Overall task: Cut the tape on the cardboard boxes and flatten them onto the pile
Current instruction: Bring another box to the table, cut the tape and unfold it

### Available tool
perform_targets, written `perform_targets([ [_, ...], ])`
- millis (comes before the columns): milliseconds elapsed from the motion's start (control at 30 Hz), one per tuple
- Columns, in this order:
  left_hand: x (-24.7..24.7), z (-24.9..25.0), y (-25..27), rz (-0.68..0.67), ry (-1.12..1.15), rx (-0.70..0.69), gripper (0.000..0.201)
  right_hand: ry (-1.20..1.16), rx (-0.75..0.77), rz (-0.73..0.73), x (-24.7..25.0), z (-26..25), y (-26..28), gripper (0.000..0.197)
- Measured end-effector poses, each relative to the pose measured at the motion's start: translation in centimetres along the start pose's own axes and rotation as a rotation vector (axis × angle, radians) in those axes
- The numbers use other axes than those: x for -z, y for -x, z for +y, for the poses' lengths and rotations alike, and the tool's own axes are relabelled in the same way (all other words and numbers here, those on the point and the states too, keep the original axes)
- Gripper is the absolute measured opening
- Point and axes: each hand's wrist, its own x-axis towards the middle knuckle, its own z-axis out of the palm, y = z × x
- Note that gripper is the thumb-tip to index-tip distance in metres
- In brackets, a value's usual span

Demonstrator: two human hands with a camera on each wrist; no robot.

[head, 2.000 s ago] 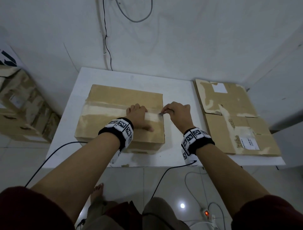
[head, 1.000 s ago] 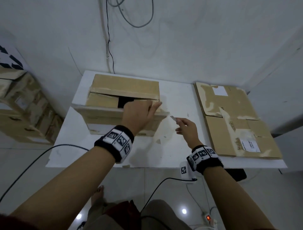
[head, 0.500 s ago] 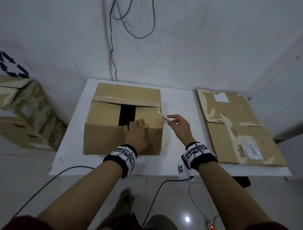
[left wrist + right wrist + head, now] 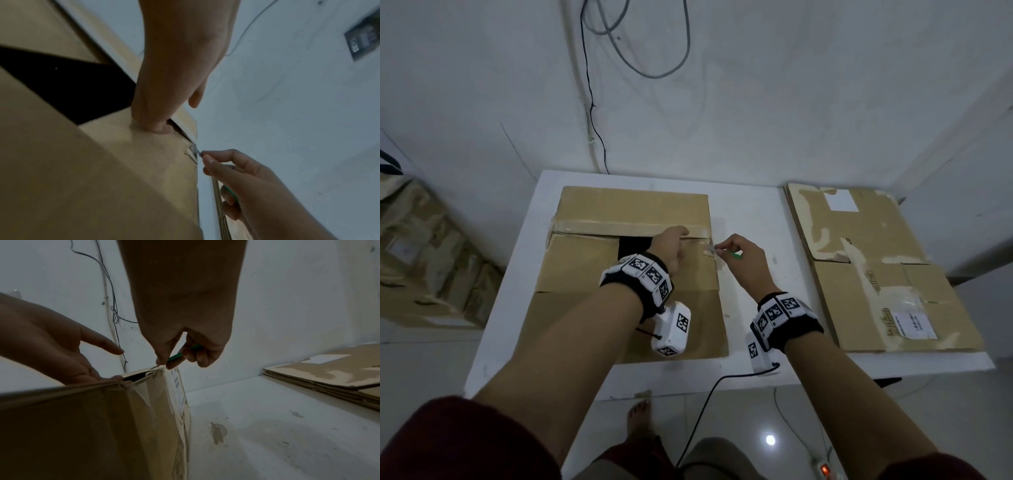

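We had the cardboard box (image 4: 626, 246) standing on the white table (image 4: 750, 212), at about nine o'clock from the pile of flattened cardboard (image 4: 876, 274). Our left hand (image 4: 669, 245) pressed down on the near flap beside the taped seam (image 4: 619, 226), fingers mostly straight and gripping nothing. Our right hand (image 4: 739, 255) pinched a small green-handled cutter (image 4: 177, 355) between thumb and forefinger, the other fingers curled round its handle, with the blade (image 4: 196, 151) at the box's three o'clock corner where the tape wrapped over the edge. To do this cut well, we judged the blade should run shallow along the seam toward nine o'clock, while the pressing fingers kept clear of its path and held the flap taut.
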Motion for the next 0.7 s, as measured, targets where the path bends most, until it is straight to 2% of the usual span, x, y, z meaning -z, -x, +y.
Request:
perform_targets([
  [67,-0.3,0.0,-0.3,-0.025,0.226,0.031,0.008,-0.012,0.003,0.003,-0.3,0.1,-0.3,0.013],
  [167,-0.9,-0.3,-1.1,-0.080,0.331,0.010,0.030,-0.010,-0.019,0.015,-0.9,0.4,-0.9,0.011],
  [267,-1.1,-0.3,-2.1,-0.051,0.316,-0.019,0.038,-0.014,-0.012,0.029,-1.2,0.6,-1.4,0.010],
  [433,-1.5,-0.3,-3.9,0.064,0.303,-0.025,0.030,0.043,0.040,0.073,-1.5,0.8,-2.1,0.008],
  [533,-1.7,-0.3,-4.1,0.052,0.283,-0.020,0.018,0.089,0.056,0.114,-1.9,1.1,-2.4,0.007],
  [700,-1.5,-0.5,-4.5,0.057,0.259,-0.082,0.022,0.143,0.107,0.150,-2.3,1.3,-2.7,0.006],
])
